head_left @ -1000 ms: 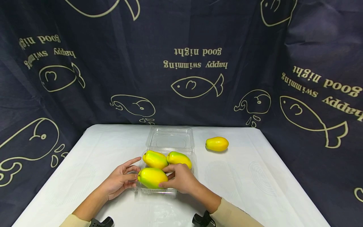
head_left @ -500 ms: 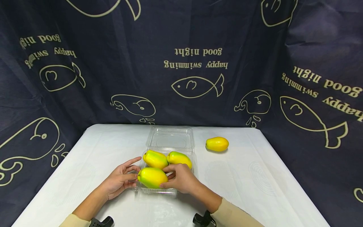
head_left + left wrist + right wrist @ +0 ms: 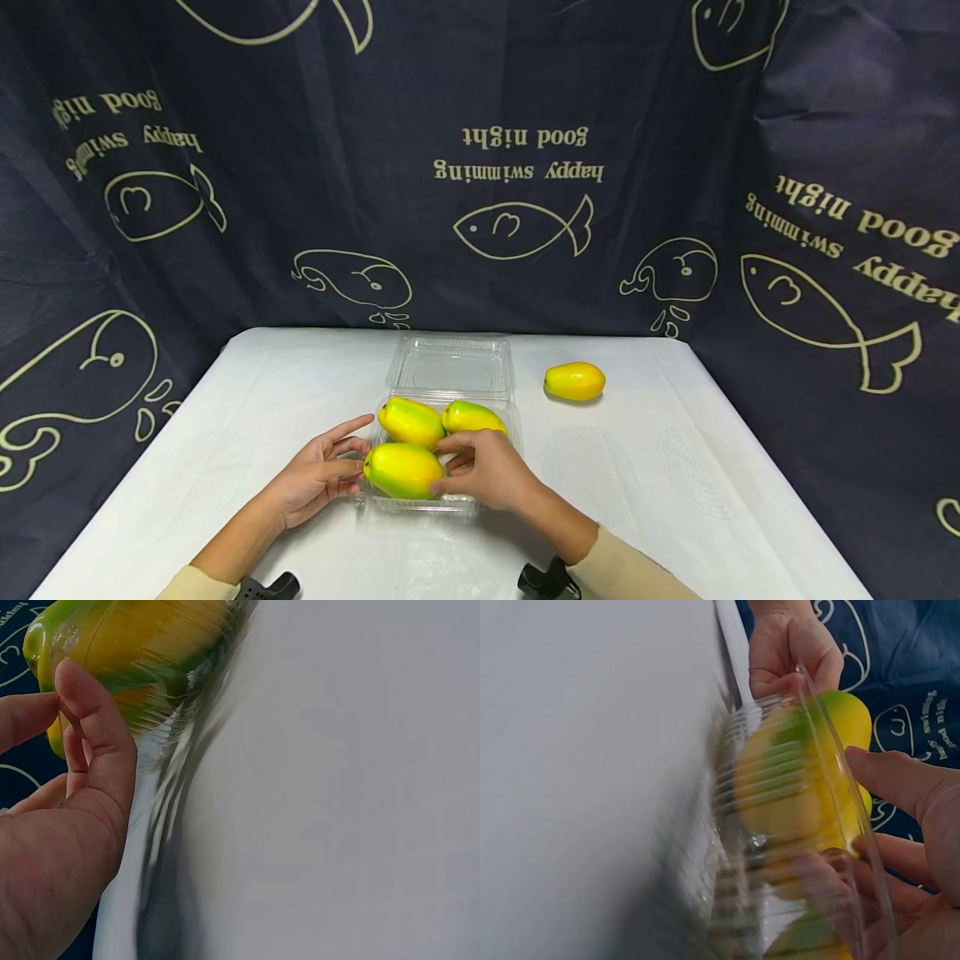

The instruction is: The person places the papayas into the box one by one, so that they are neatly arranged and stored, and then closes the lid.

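A clear hinged container point(image 3: 416, 505) holds three yellow-green papaya-like fruits: one at the front point(image 3: 402, 471), one behind left point(image 3: 411, 421), one behind right point(image 3: 472, 417). My left hand point(image 3: 306, 485) is at the left side; in the left wrist view, the thumb and a finger of this hand point(image 3: 67, 840) pinch the container's rim. At the front fruit's right end is my right hand point(image 3: 491, 477), thumb tip touching the fruit, fingers loosely bent. In the right wrist view that hand point(image 3: 919, 825) spreads its thumb and fingers beside the fruit point(image 3: 849, 724), partly behind clear plastic.
The container's lid point(image 3: 450, 367) lies folded back behind its base. Another yellow fruit point(image 3: 575, 381) lies on the white table point(image 3: 637, 467), right of the lid. Dark patterned cloth point(image 3: 525, 292) rises behind the table and at both sides.
My right hand has shifted slightly right, its thumb sliding back toward the front fruit's right end. The left hand and the fruits have barely moved.
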A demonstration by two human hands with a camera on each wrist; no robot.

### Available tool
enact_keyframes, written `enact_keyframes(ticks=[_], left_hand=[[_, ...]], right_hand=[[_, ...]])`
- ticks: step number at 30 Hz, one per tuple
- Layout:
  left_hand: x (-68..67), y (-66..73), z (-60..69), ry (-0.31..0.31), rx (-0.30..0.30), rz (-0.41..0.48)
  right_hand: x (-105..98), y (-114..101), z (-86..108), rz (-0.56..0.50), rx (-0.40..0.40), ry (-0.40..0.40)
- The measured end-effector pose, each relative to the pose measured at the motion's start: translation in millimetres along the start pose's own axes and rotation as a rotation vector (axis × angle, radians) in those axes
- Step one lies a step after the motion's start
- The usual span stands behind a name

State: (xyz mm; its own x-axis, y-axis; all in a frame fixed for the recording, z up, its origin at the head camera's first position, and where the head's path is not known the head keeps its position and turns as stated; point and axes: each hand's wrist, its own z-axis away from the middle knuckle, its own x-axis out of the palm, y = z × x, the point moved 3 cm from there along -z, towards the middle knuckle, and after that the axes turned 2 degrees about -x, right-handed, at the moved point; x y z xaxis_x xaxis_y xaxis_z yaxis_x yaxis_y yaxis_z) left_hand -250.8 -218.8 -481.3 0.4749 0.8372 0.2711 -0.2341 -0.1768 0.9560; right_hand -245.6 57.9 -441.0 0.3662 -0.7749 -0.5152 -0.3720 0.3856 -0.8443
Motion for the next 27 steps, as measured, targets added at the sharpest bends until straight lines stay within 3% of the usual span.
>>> enact_keyframes(ticks=[27], left_hand=[[-0.6,0.9,1.9,-0.036,-0.001,-0.004]], right_hand=[[-54.5,4.7,19.3,-0.134,-0.058,0.145]])
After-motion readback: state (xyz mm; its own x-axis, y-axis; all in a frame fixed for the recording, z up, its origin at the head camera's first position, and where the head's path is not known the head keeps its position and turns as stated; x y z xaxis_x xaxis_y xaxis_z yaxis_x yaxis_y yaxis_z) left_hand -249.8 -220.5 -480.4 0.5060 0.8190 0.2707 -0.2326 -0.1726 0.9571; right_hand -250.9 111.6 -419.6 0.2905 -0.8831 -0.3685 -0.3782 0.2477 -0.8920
